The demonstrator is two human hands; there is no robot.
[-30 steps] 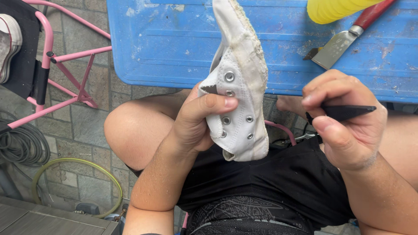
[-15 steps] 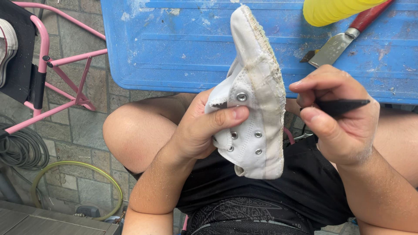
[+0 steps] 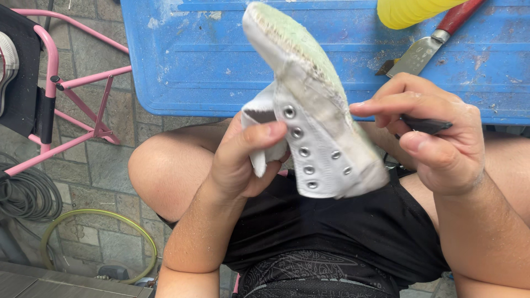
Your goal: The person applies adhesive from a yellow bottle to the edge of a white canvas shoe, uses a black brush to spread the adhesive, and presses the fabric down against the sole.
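Left hand [image 3: 243,160] pinches white sneaker [image 3: 314,121] by its eyelet flap; right hand [image 3: 436,138] clamped around dark tool [image 3: 425,124].

place: outdoor repair spot | evidence: paved ground [image 3: 110,160], scuffed blue worktop [image 3: 210,60] (scraper [image 3: 419,47] lying there), hose [image 3: 25,193]

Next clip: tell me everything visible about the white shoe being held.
The white shoe is a worn canvas sneaker with no laces; two rows of metal eyelets run down its upper. Its sole, stained greenish and grimy, faces up and to the right, toe raised over the blue table. The tongue hangs loose at the left. The left hand holds it, thumb pressed beside the top eyelet. The right hand, holding a small dark tool, has its fingertips at the sole's edge.
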